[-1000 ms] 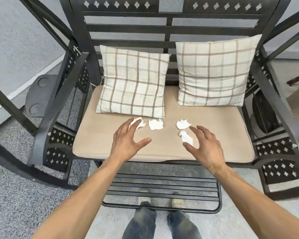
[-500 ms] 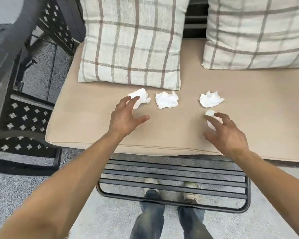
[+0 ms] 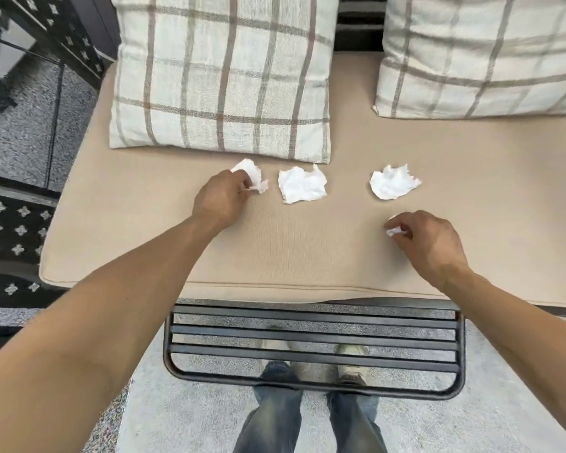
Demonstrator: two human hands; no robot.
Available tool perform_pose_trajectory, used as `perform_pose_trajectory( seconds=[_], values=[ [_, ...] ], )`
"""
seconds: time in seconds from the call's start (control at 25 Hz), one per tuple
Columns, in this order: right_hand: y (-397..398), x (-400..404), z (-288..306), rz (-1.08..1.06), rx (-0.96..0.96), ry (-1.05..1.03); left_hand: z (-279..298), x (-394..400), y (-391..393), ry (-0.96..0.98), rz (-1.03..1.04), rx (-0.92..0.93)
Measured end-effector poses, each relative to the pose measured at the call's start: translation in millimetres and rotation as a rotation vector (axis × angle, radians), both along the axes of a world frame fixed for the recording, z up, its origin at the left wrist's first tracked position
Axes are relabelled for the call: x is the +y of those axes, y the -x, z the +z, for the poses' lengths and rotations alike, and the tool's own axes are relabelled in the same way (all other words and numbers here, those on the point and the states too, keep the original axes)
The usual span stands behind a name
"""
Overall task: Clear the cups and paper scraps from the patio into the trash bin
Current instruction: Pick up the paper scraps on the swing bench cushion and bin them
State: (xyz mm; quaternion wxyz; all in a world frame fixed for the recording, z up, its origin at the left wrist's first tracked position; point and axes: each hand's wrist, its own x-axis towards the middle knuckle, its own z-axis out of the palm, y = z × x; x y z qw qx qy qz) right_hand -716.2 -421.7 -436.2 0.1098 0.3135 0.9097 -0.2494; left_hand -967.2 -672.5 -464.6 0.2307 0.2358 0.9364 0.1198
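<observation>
On the tan cushion [image 3: 307,256], the left hand [image 3: 221,199] pinches the far-left scrap [image 3: 254,173], and the right hand [image 3: 428,238] curls round a near-right scrap [image 3: 393,231]. Two loose scraps [image 3: 303,185] [image 3: 393,183] lie between them, just before the pillows [image 3: 221,73].

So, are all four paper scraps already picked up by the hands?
No: two paper scraps lie free on the seat cushion.

Right scrap [image 3: 393,229]: mostly hidden under right hand [image 3: 428,241], perhaps crumpled | Left scrap [image 3: 252,174]: near edge covered by left hand [image 3: 219,199] | Right pillow [image 3: 484,57]: cut by top and right edges | Left pillow [image 3: 223,73]: top cropped | Shoes [image 3: 348,364]: blurred behind footrest bars [image 3: 311,346]
</observation>
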Motion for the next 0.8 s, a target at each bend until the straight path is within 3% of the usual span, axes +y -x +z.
perform_pose_trajectory(
  seconds=[0.16, 0.32, 0.56, 0.8],
  values=[
    [7, 8, 14, 0.006, 0.039, 0.006, 13, 10, -5, -0.027, 0.013, -0.045],
    [36, 19, 24, 0.007, 0.138, 0.071, 25, 24, -24, -0.137, -0.212, -0.093],
    [68, 41, 2, 0.121, -0.018, 0.126, 20, 68, -31, -0.068, -0.353, -0.142],
    [64, 44, -16, -0.012, 0.108, 0.172, 0, 86, -33, -0.018, -0.388, -0.086]
  ],
)
